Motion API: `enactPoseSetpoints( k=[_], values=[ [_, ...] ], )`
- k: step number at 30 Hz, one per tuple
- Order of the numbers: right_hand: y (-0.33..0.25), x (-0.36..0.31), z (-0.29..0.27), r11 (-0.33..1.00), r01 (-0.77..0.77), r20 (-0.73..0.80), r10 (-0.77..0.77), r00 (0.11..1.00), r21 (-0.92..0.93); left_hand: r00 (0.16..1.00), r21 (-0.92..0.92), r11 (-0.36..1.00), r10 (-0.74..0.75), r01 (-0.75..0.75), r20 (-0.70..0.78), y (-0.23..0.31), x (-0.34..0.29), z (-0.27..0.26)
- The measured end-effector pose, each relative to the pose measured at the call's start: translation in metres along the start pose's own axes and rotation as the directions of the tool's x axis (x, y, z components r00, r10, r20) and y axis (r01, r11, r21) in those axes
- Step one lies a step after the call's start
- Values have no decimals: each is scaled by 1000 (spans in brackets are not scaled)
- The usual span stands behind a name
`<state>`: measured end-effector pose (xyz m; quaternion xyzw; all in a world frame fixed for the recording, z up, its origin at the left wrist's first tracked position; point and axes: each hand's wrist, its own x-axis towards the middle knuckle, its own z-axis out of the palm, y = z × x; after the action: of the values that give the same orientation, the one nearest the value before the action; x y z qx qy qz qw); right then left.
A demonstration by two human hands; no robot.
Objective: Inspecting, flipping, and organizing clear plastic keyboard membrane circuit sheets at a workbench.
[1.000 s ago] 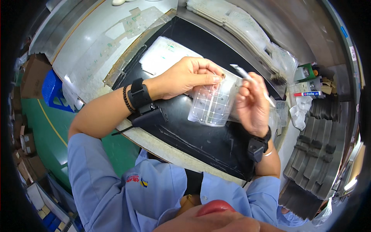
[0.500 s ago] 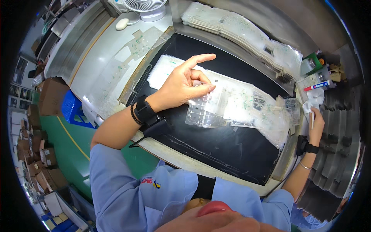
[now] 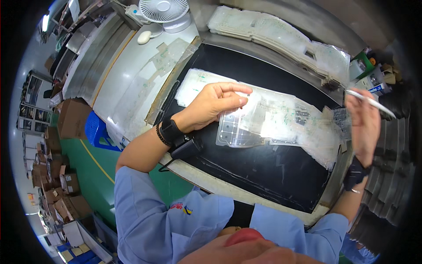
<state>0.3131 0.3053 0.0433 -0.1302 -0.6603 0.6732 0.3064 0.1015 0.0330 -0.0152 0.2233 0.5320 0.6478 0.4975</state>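
Note:
My left hand (image 3: 214, 106) hovers over a stack of pale translucent printed sheets (image 3: 285, 116) on a black mat (image 3: 246, 176). Its thumb and index finger are drawn together; anything between them is too small to make out. Beneath these fingers lies a clear sheet with a grid of lines and dots (image 3: 235, 132), at the stack's near edge. Off the right side of the mat, my right hand (image 3: 364, 125) is raised and slightly blurred. It grips a slim, pointed, pale tool (image 3: 380, 107), whose exact kind I cannot tell.
Another pile of translucent sheets (image 3: 272, 31) lies along the back wall. A white fan (image 3: 165, 11) stands at the back left, near a white mouse-shaped object (image 3: 144, 37). A green box (image 3: 361, 65) sits at the far right, and a blue basket (image 3: 99, 132) at the left.
My right hand has risen from beside the white tissue, bringing up the slim tool. On my left hand the index finger has come down towards the thumb. The whole view has shifted slightly.

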Motion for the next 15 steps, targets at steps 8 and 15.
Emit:
enactPoseSetpoints(
  k=[8, 15],
  values=[
    [56, 30, 123, 809, -518, 509, 333, 794, 278, 999, -73, 997, 12, -9, 45, 2, 0, 8],
    [73, 28, 132, 762, -574, 498, 388, 775, 300, 997, 10, 997, 71, -71, 21, 1, -2, 8]
  ],
)
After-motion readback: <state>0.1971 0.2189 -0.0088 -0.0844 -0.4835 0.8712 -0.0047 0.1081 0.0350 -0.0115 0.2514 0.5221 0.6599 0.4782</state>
